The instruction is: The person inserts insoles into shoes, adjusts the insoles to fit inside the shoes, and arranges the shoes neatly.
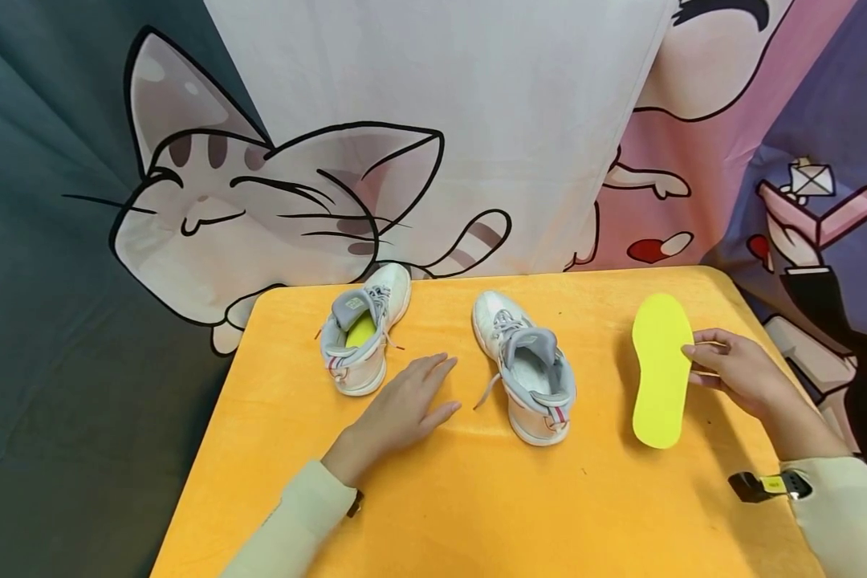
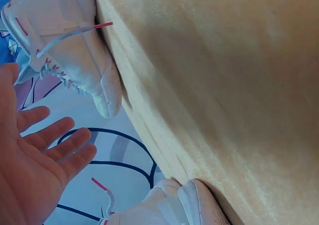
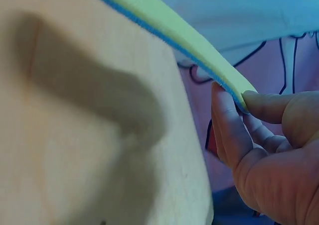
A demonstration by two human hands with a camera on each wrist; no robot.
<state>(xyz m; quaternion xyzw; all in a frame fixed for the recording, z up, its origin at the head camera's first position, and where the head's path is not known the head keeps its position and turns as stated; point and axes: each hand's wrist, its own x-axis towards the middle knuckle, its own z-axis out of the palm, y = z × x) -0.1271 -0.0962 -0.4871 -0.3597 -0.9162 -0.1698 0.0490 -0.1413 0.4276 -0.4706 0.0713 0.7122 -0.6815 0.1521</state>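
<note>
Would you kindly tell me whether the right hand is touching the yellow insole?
Touching: the right wrist view shows the right hand pinching the yellow insole by its edge.

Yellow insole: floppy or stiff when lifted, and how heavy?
The yellow insole is probably light: the right hand holds it up by a pinch on one edge. Likely semi-stiff, since it extends from that pinch with no visible fold. Its thin profile suggests it would still bend under a firm push.

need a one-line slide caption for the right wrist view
A right hand pinches a blue-edged yellow shoe insole above a shadowed tabletop, printed backdrop cloth behind.
</note>
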